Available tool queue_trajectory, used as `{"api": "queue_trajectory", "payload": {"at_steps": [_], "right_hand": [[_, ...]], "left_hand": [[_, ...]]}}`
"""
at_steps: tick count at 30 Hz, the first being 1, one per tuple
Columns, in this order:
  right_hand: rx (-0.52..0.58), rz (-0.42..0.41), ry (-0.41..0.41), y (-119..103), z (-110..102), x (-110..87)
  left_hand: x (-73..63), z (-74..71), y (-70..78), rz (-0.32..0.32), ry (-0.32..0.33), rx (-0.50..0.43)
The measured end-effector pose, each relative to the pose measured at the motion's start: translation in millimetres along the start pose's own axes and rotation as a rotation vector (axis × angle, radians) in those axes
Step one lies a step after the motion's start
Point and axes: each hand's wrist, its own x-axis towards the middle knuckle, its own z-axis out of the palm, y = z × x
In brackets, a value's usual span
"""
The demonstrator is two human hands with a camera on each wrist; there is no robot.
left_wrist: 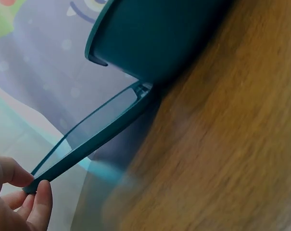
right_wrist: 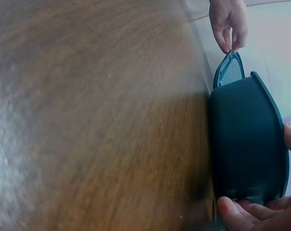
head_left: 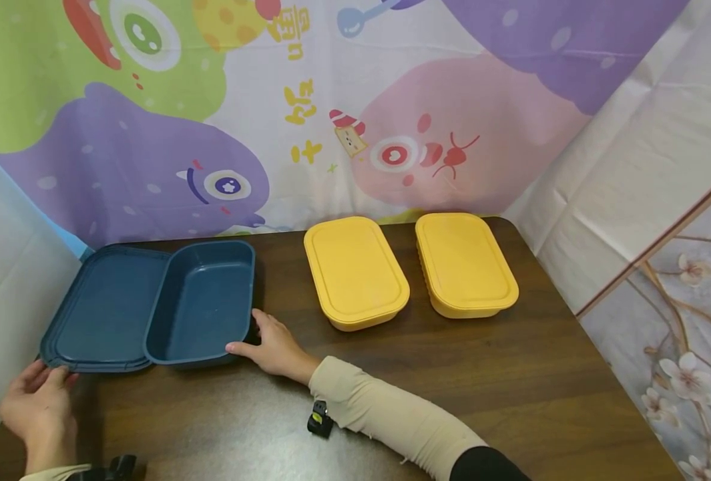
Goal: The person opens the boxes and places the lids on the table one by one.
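A dark blue storage box [head_left: 201,304] stands uncovered on the table, its inside bare. Left of it is its matching flat lid [head_left: 105,307], whose right edge meets the box while the left side is tilted up off the tabletop. My left hand [head_left: 39,404] pinches the lid's near left corner between thumb and fingers, as the left wrist view shows at the lid edge [left_wrist: 87,149]. At the box's near right corner, my right hand [head_left: 277,347] grips the wall, thumb on the rim and fingers against the outer side [right_wrist: 248,144].
Two yellow lidded boxes, one in the middle [head_left: 355,270] and one farther right [head_left: 466,264], stand towards the back of the brown wooden table [head_left: 511,394]. A cartoon-printed cloth [head_left: 307,180] hangs behind the table's back edge. White cloth [head_left: 619,167] hangs at the right.
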Motion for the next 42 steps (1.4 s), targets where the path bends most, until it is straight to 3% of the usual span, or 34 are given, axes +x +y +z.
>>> {"api": "queue_trajectory", "payload": {"at_steps": [4,10,12,23,34,42], "right_hand": [[-0.008,-0.001,0.003,0,0,0.2],[-0.016,0.005,0.004,0,0,0.2],[-0.016,0.005,0.003,1,1,-0.1],[-0.010,0.013,-0.002,-1,0,-1.5],[-0.021,0.004,-0.001,-1,0,-0.7],[-0.024,0.007,-0.005,-1,-1,-0.4]], "left_hand": [[3.1,-3.0,1.1,-0.006,-0.015,0.044],[-48.8,3.6,37.1,-0.041,-0.037,0.208],[-58.3,4.6,43.1,-0.044,-0.042,0.265],[-54.2,4.7,38.6,-0.074,-0.039,0.497],[-52.7,3.6,40.7,-0.065,-0.066,0.557],[-52.7,-0.5,41.3,-0.071,-0.131,0.592]]}}
